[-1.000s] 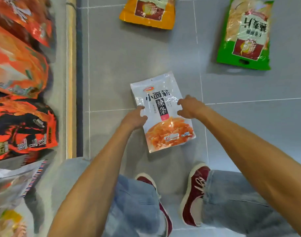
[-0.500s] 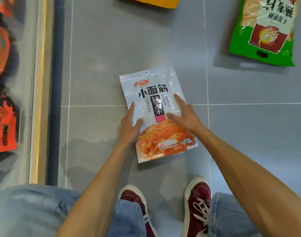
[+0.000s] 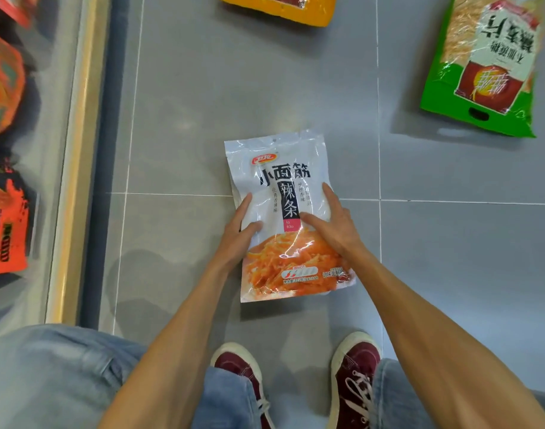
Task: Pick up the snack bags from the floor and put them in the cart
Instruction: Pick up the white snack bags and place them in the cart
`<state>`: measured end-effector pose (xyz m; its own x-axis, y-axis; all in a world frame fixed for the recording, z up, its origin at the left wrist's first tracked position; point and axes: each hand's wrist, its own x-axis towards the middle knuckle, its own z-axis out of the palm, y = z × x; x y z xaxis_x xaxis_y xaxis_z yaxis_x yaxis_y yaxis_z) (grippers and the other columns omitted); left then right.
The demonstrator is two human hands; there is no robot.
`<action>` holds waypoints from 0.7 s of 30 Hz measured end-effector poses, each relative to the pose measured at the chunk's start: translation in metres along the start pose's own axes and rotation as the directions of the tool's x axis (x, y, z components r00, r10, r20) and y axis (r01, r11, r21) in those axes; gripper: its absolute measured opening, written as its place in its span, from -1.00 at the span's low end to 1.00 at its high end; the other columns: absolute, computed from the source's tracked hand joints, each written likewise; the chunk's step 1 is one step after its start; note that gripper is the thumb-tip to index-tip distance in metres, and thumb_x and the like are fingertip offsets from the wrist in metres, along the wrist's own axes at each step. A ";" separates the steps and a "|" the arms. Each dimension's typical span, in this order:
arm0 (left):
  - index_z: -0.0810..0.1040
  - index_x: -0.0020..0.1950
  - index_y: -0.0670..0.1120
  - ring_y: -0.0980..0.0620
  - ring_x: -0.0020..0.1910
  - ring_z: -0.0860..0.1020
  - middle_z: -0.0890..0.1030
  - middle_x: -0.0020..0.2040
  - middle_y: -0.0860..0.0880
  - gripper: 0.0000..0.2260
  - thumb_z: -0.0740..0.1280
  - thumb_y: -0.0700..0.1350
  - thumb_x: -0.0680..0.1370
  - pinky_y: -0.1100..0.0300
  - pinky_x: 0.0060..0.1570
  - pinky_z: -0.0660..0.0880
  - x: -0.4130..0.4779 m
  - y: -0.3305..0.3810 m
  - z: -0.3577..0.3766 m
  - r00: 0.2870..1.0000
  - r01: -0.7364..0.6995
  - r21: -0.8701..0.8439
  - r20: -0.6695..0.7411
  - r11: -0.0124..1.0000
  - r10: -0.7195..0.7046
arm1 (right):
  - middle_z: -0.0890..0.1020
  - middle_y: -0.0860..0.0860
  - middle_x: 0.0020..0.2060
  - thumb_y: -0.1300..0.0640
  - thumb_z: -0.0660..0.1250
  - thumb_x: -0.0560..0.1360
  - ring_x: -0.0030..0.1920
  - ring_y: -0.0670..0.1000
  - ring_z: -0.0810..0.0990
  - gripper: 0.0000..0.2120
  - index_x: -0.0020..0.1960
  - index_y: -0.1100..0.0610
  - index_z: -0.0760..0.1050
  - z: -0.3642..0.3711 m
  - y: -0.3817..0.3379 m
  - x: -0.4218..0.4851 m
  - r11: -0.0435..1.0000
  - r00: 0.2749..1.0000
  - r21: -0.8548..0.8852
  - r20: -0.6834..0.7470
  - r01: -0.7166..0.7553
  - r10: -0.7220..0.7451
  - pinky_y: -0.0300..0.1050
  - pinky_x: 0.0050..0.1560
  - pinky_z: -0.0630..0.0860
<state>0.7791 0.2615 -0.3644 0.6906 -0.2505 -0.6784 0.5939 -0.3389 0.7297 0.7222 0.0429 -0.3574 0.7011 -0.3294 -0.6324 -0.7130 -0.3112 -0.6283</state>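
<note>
The white spicy-strip snack bag is lying flat on the grey tiled floor at the centre of the frame, its long axis running from the lower middle up toward the top, leaning slightly left at the far end. Both hands are resting on its middle band: the left hand is sitting at the bag's left edge with the thumb on the printed face and the fingers running up along the border, and the right hand is lying across the right half with the fingers spread flat. Neither grip is clenching yet; both are loosely pinching the bag at its sides, and whether any fingers are tucked beneath it cannot be told. Both hands are equally near, so a two-handed lift straight up along the short sides looks like the natural next move.

Two more bags are waiting on the floor: a green snack bag at the upper right and a yellow snack bag cut off by the top edge, both well apart from the hands. The cart is not showing anywhere in the frame, so its contents cannot be told. At the left edge a shelf is holding orange-red packets. Red shoes are standing just below the white bag
</note>
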 end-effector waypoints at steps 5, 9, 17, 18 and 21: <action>0.30 0.52 0.30 -0.04 0.35 0.50 0.35 0.52 0.07 -0.45 0.31 -0.16 0.62 -0.12 0.25 0.54 -0.027 0.009 -0.001 0.998 0.050 -0.112 -0.030 0.992 -0.054 | 0.38 -0.04 0.46 -0.16 0.40 0.49 0.33 0.08 0.48 -0.23 0.58 -0.22 0.07 0.000 -0.017 -0.017 0.999 1.000 0.040 0.027 0.010 -0.011 0.08 0.33 0.46; 0.33 0.52 0.25 -0.06 0.33 0.51 0.39 0.49 0.01 -0.43 0.30 -0.23 0.59 -0.10 0.22 0.56 -0.066 0.045 -0.007 0.993 0.033 -0.185 -0.103 0.982 -0.053 | 0.39 -0.08 0.45 -0.20 0.40 0.46 0.33 0.07 0.49 -0.24 0.55 -0.22 0.12 -0.015 -0.062 -0.048 0.996 0.996 -0.008 0.018 0.088 -0.088 0.15 0.31 0.47; 0.07 0.59 0.29 0.03 0.42 0.39 0.23 0.56 0.14 -0.26 0.32 -0.27 0.60 0.10 0.22 0.55 -0.224 0.225 -0.051 0.966 -0.152 -0.247 -0.240 0.957 0.092 | 0.29 -0.26 0.45 -0.21 0.41 0.45 0.35 -0.06 0.43 -0.22 0.54 -0.24 0.07 -0.102 -0.224 -0.188 0.972 0.972 0.055 -0.064 0.228 -0.225 0.06 0.35 0.44; 0.03 0.60 0.28 0.08 0.36 0.44 0.27 0.54 0.13 -0.25 0.32 -0.26 0.61 0.23 0.10 0.58 -0.248 0.243 -0.055 0.964 -0.158 -0.258 -0.251 0.953 0.091 | 0.29 -0.27 0.43 -0.18 0.43 0.45 0.34 -0.09 0.42 -0.20 0.55 -0.21 0.06 -0.112 -0.243 -0.209 0.970 0.969 0.056 -0.072 0.238 -0.234 0.02 0.35 0.43; 0.15 0.59 0.14 0.14 0.21 0.56 0.52 0.30 0.18 -0.36 0.32 -0.24 0.61 0.37 -0.14 0.57 -0.324 0.292 -0.065 0.951 -0.129 -0.286 -0.306 0.949 0.037 | 0.31 -0.24 0.44 -0.14 0.45 0.45 0.35 -0.10 0.42 -0.16 0.57 -0.16 0.04 -0.137 -0.295 -0.272 0.963 0.963 0.036 -0.061 0.266 -0.264 -0.03 0.32 0.43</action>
<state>0.7555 0.3021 0.0740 0.8053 0.0272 -0.5922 0.5928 -0.0300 0.8048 0.7405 0.1025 0.0618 0.8626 -0.2888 -0.4154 -0.4995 -0.3558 -0.7899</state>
